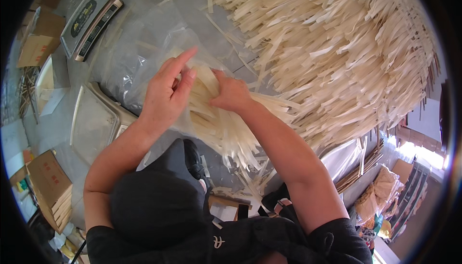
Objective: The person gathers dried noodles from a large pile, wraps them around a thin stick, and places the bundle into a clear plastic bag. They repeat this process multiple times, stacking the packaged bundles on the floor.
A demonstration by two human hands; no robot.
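Note:
A bundle of pale, flat dried noodle-like strips (pixel 216 127) lies before me, its far end inside a clear plastic bag (pixel 133 72). My right hand (pixel 232 92) grips the bundle near the bag's mouth, thumb towards me and fingers on the far side. Over the bag's near side is my left hand (pixel 168 87), its index finger and thumb stretched out and the other fingers curled. Whether those curled fingers pinch the plastic is hidden. The strips' loose ends fan out towards my lap and to the right.
A big heap of similar strips (pixel 343 47) fills the upper right. One electronic scale (pixel 90 22) stands at the upper left, a second weighing scale (pixel 95 119) beside my left forearm. Cardboard boxes (pixel 50 188) line the left. Thin sticks (pixel 361 170) lie at the right.

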